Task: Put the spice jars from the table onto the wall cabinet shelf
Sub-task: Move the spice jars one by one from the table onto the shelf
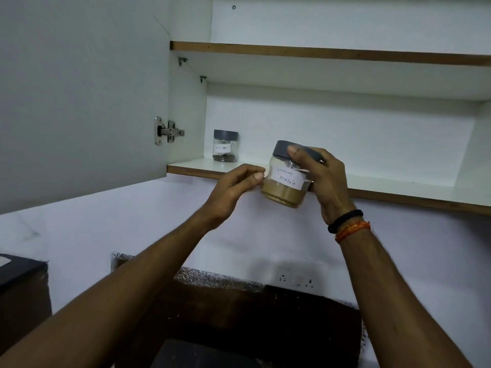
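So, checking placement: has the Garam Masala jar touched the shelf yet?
Apart. The head view shows the Garam Masala jar held tilted, its base below the shelf edge.

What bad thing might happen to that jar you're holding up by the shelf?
The Garam Masala jar is tilted and still below the shelf edge, so it might bump the edge. The right hand holds it mostly by the lid; it may slip. Slid too far left, it might knock the other jar.

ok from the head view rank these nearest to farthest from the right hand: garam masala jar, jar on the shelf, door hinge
From the right hand:
1. Grey-lidded clear garam masala jar, held in its fingers.
2. Grey-lidded clear jar on the shelf, to the left.
3. Metal door hinge, farther left.
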